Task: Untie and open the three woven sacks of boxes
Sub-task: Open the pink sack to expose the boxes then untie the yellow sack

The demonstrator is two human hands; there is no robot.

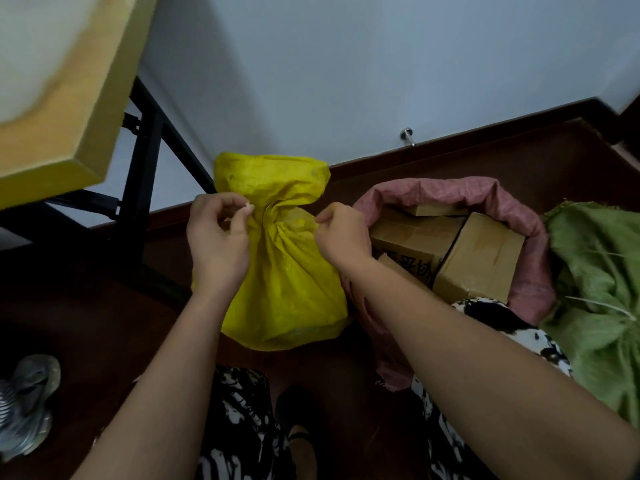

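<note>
A pale wall point(346, 64) is filling the upper part of the view, with a dark baseboard point(450, 136) running along its foot and a small metal door stop point(408, 136) sticking out just above it. A yellow foam slab point(62, 109) is lying at the upper left on a black metal frame point(145, 161). A grey sneaker point(26, 403) is sitting on the dark brown floor point(86, 323) at the lower left

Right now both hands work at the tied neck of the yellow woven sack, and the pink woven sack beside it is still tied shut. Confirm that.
Not quite. The pink woven sack is already open, its rim rolled down around brown cardboard boxes, as the head view shows. The rest holds: the left hand and right hand work at the tied neck of the yellow woven sack.
</note>
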